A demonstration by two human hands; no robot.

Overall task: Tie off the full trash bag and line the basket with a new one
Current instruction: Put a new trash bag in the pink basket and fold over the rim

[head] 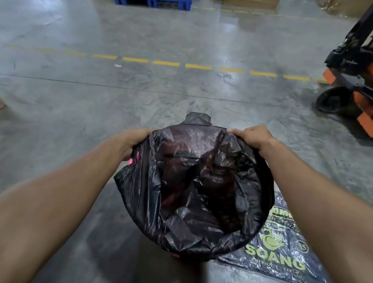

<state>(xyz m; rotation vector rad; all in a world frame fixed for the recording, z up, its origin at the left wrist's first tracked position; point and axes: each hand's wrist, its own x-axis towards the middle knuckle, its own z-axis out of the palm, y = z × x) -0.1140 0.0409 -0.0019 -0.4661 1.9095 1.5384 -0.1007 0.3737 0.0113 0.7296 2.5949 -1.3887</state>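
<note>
Left hand [133, 142] at 9 o'clock, right hand [248, 136] at 1 o'clock, both clamped on new bag [199, 188] hem; stretch evenly, fold over basket [135, 159] rim all round.

Both bare hands grip the rim of a crinkled black plastic trash bag [199, 188] spread open over a round basket: the left hand [133, 142] pinches its far-left edge, the right hand [251, 136] its far-right edge. A sliver of pink basket [135, 159] shows just below the left hand. Under the right forearm lies a flat printed black plastic package [284, 249] on the grey concrete floor [70, 107].
</note>
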